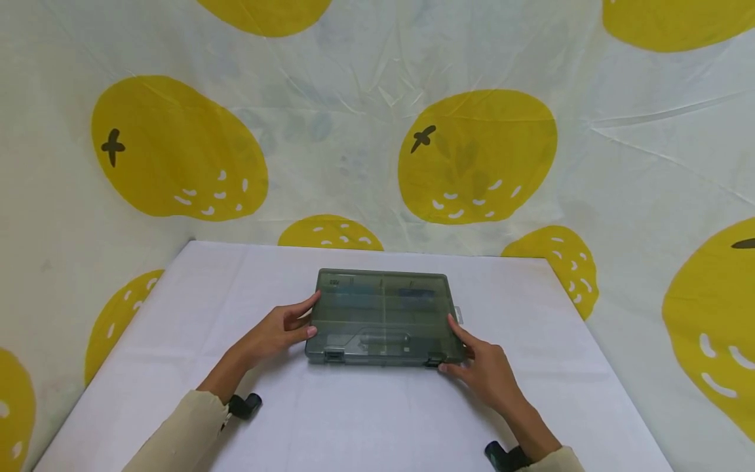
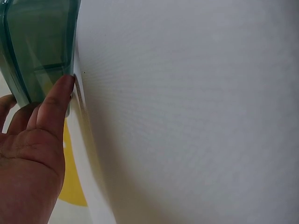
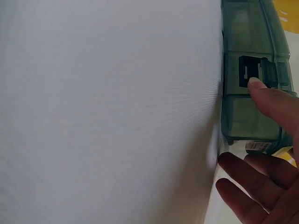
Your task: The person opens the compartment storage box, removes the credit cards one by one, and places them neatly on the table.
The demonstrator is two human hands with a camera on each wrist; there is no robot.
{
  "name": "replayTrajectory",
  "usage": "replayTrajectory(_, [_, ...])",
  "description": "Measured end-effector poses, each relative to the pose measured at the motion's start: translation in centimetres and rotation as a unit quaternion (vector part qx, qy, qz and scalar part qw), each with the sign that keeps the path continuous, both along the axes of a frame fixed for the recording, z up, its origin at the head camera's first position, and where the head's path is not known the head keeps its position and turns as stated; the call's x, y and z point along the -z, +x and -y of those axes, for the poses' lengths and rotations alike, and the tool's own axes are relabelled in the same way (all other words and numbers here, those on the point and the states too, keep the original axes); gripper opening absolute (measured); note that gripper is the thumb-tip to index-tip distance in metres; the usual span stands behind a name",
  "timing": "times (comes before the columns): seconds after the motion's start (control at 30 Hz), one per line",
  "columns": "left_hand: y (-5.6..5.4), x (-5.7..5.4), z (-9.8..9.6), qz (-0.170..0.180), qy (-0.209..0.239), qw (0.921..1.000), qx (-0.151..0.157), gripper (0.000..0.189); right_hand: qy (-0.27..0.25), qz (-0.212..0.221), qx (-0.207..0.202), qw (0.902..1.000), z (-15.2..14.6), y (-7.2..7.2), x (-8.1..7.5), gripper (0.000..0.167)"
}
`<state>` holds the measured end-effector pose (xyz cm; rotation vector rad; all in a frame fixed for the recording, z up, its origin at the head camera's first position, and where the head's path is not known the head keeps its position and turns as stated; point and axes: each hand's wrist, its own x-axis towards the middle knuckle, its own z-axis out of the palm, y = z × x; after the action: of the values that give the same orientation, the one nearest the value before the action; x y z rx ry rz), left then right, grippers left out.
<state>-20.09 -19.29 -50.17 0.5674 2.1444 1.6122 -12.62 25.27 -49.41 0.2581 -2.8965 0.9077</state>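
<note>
Room to pass ran over the surface point(image 1: 377, 419) in front of the green case point(image 1: 386, 318) and, more narrowly, behind it, while the left grip point(image 1: 274, 334) and right grip point(image 1: 486, 368) blocked its short ends and the patterned cloth point(image 1: 342, 144) walled off the back.

The table point(image 1: 366, 423) has a plain white, cloth-like top, faintly creased, with a fine weave showing in both wrist views. From the head view, its far edge runs nearly straight across, and its sides spread apart toward the viewer. On it, nearer the far edge and about midway across, sits a box point(image 1: 377, 314): flat, dark green, see-through, lid down, its long side with two latches point(image 1: 335, 356) facing the viewer. Soft shadows fall on the white top.
</note>
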Motion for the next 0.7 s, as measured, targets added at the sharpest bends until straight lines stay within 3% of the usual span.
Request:
replayTrajectory(0.33, [0.0,-0.2,-0.1,0.001,-0.005,1.0,0.001,0.081,0.094,-0.026,0.053,0.9938,0.4,1.4,-2.4,0.087])
replayTrajectory(0.53, [0.0,-0.2,0.0,0.003,-0.008,1.0,0.0,0.081,0.076,-0.062,0.052,0.9939,1.0,2.1,-3.8,0.085])
replayTrajectory(0.7, [0.0,-0.2,0.0,0.005,-0.007,1.0,-0.003,0.081,0.036,-0.09,0.015,0.9952,2.6,1.9,-4.2,0.087])
